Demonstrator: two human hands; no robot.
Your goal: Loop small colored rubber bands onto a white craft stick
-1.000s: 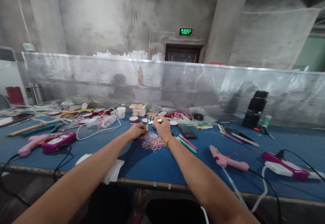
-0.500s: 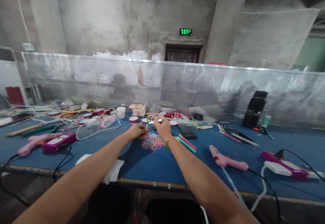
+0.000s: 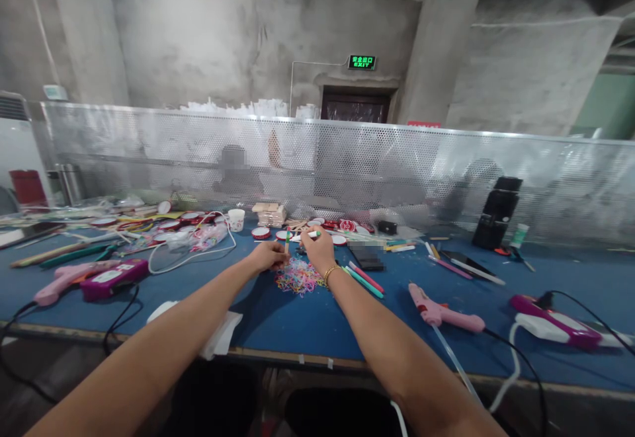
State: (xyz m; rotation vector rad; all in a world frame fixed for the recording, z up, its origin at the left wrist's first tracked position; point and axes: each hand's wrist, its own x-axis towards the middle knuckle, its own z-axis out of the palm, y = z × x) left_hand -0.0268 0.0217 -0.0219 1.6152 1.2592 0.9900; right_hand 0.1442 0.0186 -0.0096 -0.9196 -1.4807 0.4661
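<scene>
My left hand [image 3: 268, 256] is closed around a small wooden stick [image 3: 286, 244], held upright, with green and a touch of red on its upper part. Between the fingers of my right hand [image 3: 318, 246] is a white marker pen [image 3: 311, 234] with a green end, its other end pointing left at the stick. I cannot tell whether the pen touches it. Below both hands lies a loose pile of small multicoloured rubber bands [image 3: 300, 277]. Green and pink markers [image 3: 366, 279] rest just right of my right wrist.
Pink glue guns lie left [image 3: 64, 278] and right [image 3: 444, 311], with cords and a purple-and-white power strip [image 3: 560, 324]. Behind the hands are red-rimmed discs [image 3: 260, 233], a paper cup [image 3: 237, 219], stacked wooden pieces [image 3: 270, 215] and a phone [image 3: 368, 257]. A perforated metal screen [image 3: 292, 172] closes the back.
</scene>
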